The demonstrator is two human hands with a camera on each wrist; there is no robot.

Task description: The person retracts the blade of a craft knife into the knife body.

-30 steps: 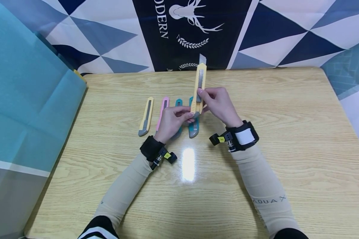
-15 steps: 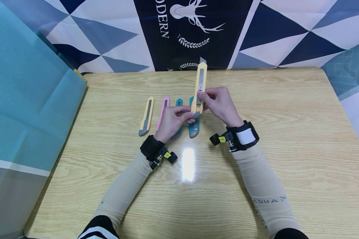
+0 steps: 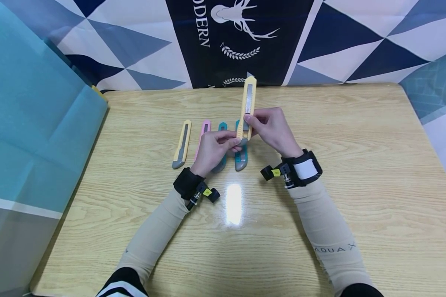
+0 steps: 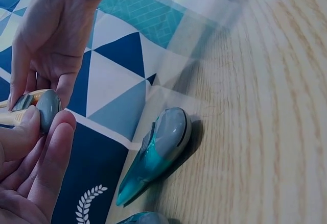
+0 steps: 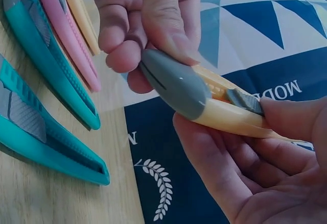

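A pale yellow utility knife (image 3: 248,97) is held up between both hands, its grey end toward the person. My left hand (image 3: 213,152) pinches that grey end cap (image 5: 176,83) between thumb and fingers. My right hand (image 3: 275,128) grips the body from the right, fingers beneath. In the right wrist view its thumb presses at the grey ribbed slider (image 5: 246,101). A short tip of blade (image 3: 249,74) shows past the far end. Below on the table lie a teal knife (image 3: 241,160), another teal knife (image 3: 222,126), a pink knife (image 3: 206,125) and a second yellow knife (image 3: 182,144).
The wooden table (image 3: 357,173) extends around the hands. A patterned cloth (image 3: 134,45) with a deer print hangs along the far edge. At the left stands a blue covered surface (image 3: 41,111). Both wrists wear camera straps.
The blade has drawn back into the yellow utility knife, leaving less of it showing. My right thumb and the slider have shifted toward the grey end. My left hand has barely moved.
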